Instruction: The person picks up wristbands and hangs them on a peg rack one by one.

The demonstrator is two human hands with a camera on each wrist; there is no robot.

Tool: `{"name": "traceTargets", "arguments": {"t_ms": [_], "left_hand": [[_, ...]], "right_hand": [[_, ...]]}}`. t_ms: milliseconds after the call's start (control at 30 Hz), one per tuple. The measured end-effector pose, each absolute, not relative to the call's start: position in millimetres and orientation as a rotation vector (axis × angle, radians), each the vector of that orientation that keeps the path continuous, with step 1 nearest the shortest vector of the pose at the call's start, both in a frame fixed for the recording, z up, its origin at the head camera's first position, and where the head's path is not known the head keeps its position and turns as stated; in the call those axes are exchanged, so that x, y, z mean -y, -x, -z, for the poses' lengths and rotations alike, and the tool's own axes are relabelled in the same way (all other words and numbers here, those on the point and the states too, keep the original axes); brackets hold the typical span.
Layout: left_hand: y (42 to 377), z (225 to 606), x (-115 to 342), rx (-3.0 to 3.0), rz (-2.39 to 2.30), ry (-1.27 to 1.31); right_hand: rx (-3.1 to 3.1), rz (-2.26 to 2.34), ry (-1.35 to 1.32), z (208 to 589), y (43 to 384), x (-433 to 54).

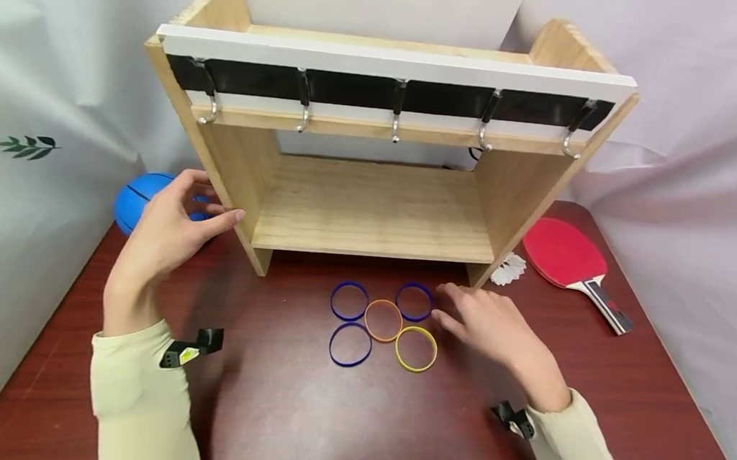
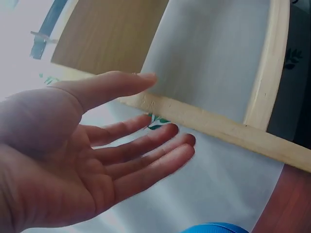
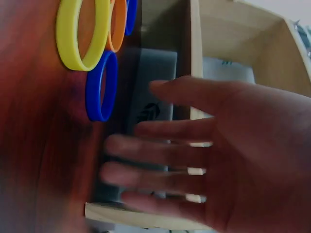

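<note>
My left hand [image 1: 170,225] is at the left side panel of a wooden rack [image 1: 373,248], its thumb overlapping the front edge in the head view. In the left wrist view its fingers extend loosely with nothing in the palm. My right hand [image 1: 491,323] hovers low over the table, fingers relaxed, just right of a blue wristband [image 1: 431,303]. Several silicone wristbands lie flat together: an orange wristband [image 1: 401,324] in the middle, a yellow wristband [image 3: 61,36] toward the front right, the rest blue. The right palm is bare in the right wrist view.
Several metal hooks [image 1: 396,117] line the rack's top bar. A blue ball [image 1: 130,207] sits behind my left hand. To the right lie a red table tennis paddle [image 1: 564,253] and a white shuttlecock [image 1: 510,269]. White sheeting [image 1: 29,247] borders the dark red table [image 1: 353,431].
</note>
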State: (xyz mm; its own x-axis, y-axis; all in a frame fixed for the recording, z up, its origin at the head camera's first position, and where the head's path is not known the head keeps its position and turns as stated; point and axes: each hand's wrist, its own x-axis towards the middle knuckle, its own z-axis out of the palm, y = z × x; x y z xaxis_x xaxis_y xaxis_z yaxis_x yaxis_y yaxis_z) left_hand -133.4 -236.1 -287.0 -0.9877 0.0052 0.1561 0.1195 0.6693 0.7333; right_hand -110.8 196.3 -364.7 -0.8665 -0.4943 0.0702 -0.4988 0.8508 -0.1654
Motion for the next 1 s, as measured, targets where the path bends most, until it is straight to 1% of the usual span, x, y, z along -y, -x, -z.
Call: {"name": "traceTargets", "arguments": {"t_ms": [167,367,1000], "left_hand": [[135,284,231,2.653,1.180,0.195],[136,283,227,2.639,1.130,0.246],[141,287,224,2.712,1.015,0.196]], "right_hand": [[3.156,-0.337,-0.725,371,128,-194],[3.169,-0.462,-0.690,383,144,-196],[3.137,-0.588,-0.611,396,153,-195]]}}
